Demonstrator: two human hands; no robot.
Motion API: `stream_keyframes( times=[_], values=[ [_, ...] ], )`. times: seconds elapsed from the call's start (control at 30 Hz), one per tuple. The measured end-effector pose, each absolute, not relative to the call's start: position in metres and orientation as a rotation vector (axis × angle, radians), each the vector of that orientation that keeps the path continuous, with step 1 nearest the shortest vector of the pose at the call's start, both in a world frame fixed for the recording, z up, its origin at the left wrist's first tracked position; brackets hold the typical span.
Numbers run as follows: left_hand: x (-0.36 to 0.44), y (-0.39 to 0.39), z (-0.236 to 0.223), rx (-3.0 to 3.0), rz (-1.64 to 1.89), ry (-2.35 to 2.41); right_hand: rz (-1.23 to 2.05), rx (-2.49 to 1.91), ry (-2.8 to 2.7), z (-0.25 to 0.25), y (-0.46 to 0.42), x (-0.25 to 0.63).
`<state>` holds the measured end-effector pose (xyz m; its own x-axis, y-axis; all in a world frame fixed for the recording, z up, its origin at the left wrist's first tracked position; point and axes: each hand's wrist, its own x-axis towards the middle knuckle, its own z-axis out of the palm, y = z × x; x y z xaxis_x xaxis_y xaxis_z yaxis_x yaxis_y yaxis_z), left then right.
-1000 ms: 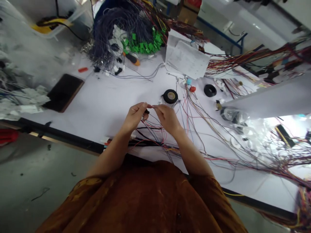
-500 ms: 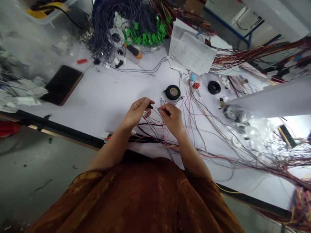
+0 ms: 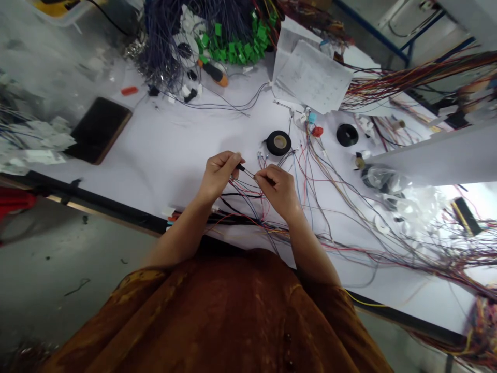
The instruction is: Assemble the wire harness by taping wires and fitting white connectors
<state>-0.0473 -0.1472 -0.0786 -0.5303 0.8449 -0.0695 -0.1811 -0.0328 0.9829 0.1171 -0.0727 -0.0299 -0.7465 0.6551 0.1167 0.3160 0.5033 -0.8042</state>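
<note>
- Change since the earlier frame: the hands are separating from near fingertip contact and now stand just apart, and the view is tilting, so the bench items are sitting higher in frame.
- Left hand [image 3: 219, 176]: closed in a pinch at frame centre, thumb and forefinger gripping a small black connector [image 3: 241, 167].
- Right hand [image 3: 276, 190]: closed, fingers curling around a thin wire [image 3: 250, 173] that is running across the small gap toward the black connector; the fingers are hiding the exact grip.
- Loose multicoloured wires [image 3: 322, 207]: lying beneath both hands and fanning toward the lower right of the frame across the white workbench [image 3: 155, 155].
- Roll of black electrical tape [image 3: 278, 143]: lying flat just beyond the hands, with a black rubber ring [image 3: 347, 135] farther right.
- Printed paper sheets [image 3: 314, 76]: resting at upper centre, near a red connector [image 3: 317, 131].
- Upper left: a screwdriver with an orange and black handle [image 3: 213, 75] is lying beside a mass of green terminal blocks [image 3: 236, 36].
- Left side: a dark tablet [image 3: 99, 129] is lying on the bench.
- Lower frame: a rust-brown garment [image 3: 217, 316] is filling the foreground below both forearms.
</note>
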Motion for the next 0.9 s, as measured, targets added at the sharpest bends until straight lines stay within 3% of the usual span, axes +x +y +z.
stream_keyframes(
  times=[0.57, 0.9],
  values=[
    [-0.042, -0.146, -0.076, 0.806, 1.664, 1.525, 1.121, -0.806, -2.278, -0.045, -0.08, 0.108],
    [-0.064, -0.153, -0.072, 0.88, 1.502, 1.264, 1.076, -0.778, -2.272, -0.04, -0.087, 0.086]
  ],
)
